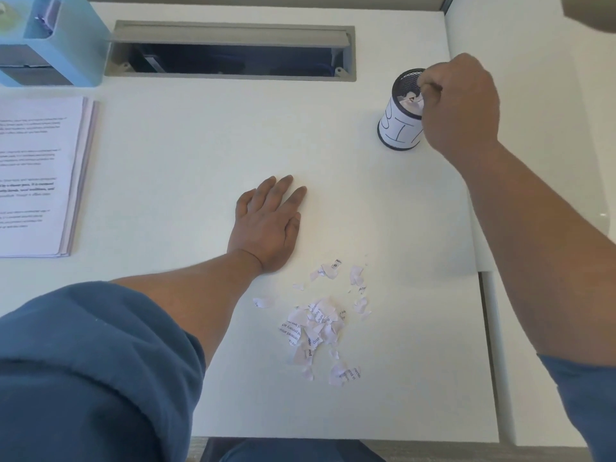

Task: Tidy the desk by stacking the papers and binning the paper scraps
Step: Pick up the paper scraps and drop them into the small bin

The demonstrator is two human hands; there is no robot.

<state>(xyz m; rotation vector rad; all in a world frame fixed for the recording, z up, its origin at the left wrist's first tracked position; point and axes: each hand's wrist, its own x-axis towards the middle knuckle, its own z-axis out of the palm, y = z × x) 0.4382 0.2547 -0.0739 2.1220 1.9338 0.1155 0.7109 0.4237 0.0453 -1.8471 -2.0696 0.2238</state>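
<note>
A pile of torn printed paper scraps (pixel 316 325) lies on the white desk (pixel 200 145) near its front edge. My left hand (pixel 268 225) rests flat on the desk just above and left of the pile, fingers straight. My right hand (pixel 460 101) hovers over the mouth of a small black mesh cup labelled as a bin (pixel 400 118) at the back right, fingertips pinched together over scraps that show inside it. Whether a scrap is still between the fingers is unclear. A stack of printed papers (pixel 40 175) lies squared at the left edge.
A light blue desk organiser (pixel 63 41) stands at the back left. A grey cable tray opening (pixel 230 50) runs along the back of the desk. A second desk surface (pixel 533 295) adjoins on the right, with a seam between them.
</note>
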